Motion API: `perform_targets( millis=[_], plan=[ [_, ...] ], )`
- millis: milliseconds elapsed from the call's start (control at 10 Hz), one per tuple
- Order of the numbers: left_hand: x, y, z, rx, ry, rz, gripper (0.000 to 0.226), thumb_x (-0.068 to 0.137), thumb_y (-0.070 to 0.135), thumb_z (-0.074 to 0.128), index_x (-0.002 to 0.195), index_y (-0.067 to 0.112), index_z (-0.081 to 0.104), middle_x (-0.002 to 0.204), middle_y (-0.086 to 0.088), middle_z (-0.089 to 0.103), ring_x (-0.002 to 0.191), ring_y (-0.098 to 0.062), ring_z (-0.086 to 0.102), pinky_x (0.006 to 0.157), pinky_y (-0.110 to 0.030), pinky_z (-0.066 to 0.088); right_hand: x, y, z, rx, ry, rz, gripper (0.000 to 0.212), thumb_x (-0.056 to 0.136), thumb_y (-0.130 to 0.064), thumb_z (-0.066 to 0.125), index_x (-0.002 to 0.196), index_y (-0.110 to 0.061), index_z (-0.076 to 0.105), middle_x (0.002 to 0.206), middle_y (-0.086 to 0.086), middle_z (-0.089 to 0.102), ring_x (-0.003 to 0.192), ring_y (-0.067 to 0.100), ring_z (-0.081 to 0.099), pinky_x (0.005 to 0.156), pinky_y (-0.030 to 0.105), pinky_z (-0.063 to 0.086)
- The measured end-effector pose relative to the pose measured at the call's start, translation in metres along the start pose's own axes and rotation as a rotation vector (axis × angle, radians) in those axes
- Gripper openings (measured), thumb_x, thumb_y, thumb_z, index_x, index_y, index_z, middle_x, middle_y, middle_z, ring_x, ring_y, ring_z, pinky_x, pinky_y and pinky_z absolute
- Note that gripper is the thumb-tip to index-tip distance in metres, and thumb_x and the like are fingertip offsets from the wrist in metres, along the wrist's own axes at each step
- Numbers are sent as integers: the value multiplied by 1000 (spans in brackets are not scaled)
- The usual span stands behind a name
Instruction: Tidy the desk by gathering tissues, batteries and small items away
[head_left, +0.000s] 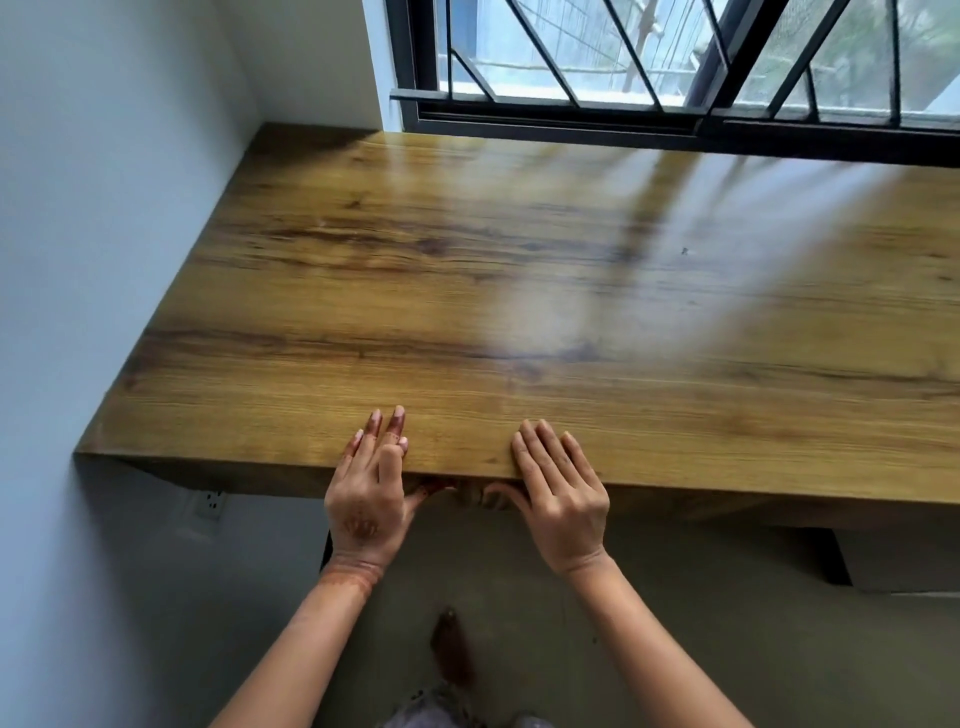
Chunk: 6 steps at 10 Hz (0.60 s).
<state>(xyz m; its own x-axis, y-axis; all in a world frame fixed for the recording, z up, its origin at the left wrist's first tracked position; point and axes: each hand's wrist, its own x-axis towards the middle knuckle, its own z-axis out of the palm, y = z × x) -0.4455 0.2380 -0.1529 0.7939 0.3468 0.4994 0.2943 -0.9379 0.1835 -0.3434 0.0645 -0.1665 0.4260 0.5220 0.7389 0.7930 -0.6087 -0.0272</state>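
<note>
The wooden table (519, 291) sits in the corner beneath a barred window (675, 62). The left hand (366, 499) and right hand (561, 493) rest on its near edge. Each grip is slack and holds nothing, with fingers flat on top and thumbs under the edge.

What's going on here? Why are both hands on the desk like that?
A person stands at a wooden desk below a window. The left hand and the right hand both rest on the desk's near edge, fingers straight on top and thumbs down at the front. Neither hand holds anything. Nothing to tidy shows on the part of the desk in view, so the job may be finished or not yet begun.
</note>
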Motion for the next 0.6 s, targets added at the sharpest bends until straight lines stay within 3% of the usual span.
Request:
perform_targets(
  millis=[100,200,400,500,600],
  plan=[
    [0,3,4,-10,28,-41,62,64,44,77,106,7,50,128,-6,56,120,-26,51,108,-29,30,1,-1,3,11,11,15,42,83,-39,61,108,-7,68,115,9,66,112,23,60,93,40,47],
    [-1,3,4,-21,59,-41,61,71,50,64,108,6,48,130,-3,51,121,-25,50,110,-28,28,1,1,2,15,7,13,42,83,-40,62,109,-8,68,115,8,66,112,23,60,93,39,47],
    [-2,4,4,-40,-18,-85,69,61,42,79,110,5,48,134,-8,52,126,-25,46,112,-28,24,0,2,-1,31,-42,40,40,85,-38,62,112,-9,67,119,7,64,115,22,58,98,38,45],
    [-3,9,4,-64,-16,-92,74,60,48,76,113,4,48,137,-10,49,135,-23,31,117,-29,10,-2,7,-4,52,-88,8,42,82,-30,67,117,-9,63,124,8,61,118,22,56,103,37,39],
    [2,32,6,-108,-89,-56,73,75,66,47,116,6,44,142,-8,40,144,-19,6,119,-35,-2,5,15,-16,159,-153,-4,45,84,-34,60,118,-5,61,125,11,59,118,23,55,102,38,44]
  ],
)
